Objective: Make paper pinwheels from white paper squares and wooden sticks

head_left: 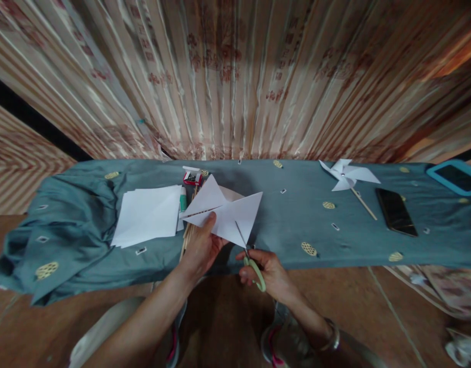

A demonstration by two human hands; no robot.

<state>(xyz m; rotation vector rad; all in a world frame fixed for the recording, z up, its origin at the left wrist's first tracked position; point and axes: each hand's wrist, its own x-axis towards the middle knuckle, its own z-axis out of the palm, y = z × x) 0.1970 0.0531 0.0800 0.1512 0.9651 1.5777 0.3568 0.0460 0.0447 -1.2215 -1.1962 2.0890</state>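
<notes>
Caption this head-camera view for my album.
Left hand holds folded white paper while right hand cuts it with green-handled scissors.

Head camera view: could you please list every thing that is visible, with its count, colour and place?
cut paper: one, white, centre, over the cloth's near edge
scissors: one pair, green handles, blades at the cut paper
paper stack: one, white, on the cloth, left of centre
wooden sticks: a few, pale, right of the paper stack
small box: one, red and white, behind the paper stack
pinwheel: one, white, on the cloth at right
phone: one, black, right of the pinwheel
tablet: one, blue case, far right
cloth: one, grey-blue, yellow motifs, across the middle
curtain: one, striped beige and red, behind
left hand: grip on the cut paper
right hand: grip on the scissors
</notes>
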